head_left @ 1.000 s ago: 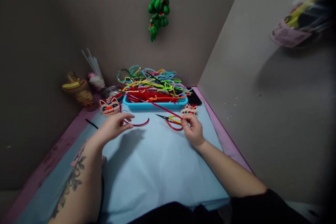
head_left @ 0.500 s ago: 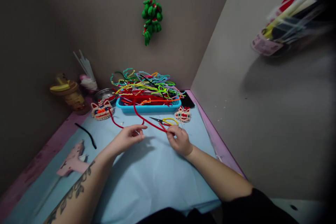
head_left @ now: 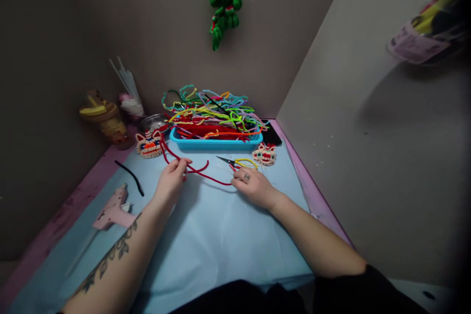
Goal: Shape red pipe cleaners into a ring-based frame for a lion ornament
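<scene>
Red pipe cleaner is held in front of the blue tray, its length run between the two hands over the light blue sheet by which the bench is covered. It is pinched partway along by the left hand, whose fingers are brought together; its near end is gripped by the right hand, on which a ring mark or ring is seen. The scissors are partly covered by the right hand, and whether they are touched cannot be told. A second red strand is crossed by the held one. The tray is heaped with coloured strands and is flanked by two animal-face pieces, one at left, one at right. A pink glue gun is laid beside the left forearm, near a black strip
</scene>
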`<action>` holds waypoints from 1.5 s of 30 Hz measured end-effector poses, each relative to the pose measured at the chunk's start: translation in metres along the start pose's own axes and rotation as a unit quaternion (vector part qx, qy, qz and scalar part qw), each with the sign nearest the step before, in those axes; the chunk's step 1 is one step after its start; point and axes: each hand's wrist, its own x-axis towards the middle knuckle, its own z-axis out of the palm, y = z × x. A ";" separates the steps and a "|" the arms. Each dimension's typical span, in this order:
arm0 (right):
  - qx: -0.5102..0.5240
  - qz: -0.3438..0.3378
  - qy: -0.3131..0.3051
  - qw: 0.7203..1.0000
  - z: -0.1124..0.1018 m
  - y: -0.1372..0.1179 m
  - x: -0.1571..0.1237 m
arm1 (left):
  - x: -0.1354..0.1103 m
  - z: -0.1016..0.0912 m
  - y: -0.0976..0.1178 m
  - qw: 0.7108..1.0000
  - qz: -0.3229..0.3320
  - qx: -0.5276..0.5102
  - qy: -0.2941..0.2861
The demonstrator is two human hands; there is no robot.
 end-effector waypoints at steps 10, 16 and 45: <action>0.474 0.264 0.050 0.839 0.006 0.000 0.004 | -0.014 0.010 -0.014 0.902 0.100 0.352 -0.230; 0.707 0.513 0.093 0.477 0.016 -0.010 0.010 | -0.012 0.009 -0.021 0.827 0.190 0.501 -0.173; 0.419 0.405 0.116 0.804 0.002 -0.010 0.008 | -0.011 0.005 -0.017 0.892 0.294 0.342 -0.025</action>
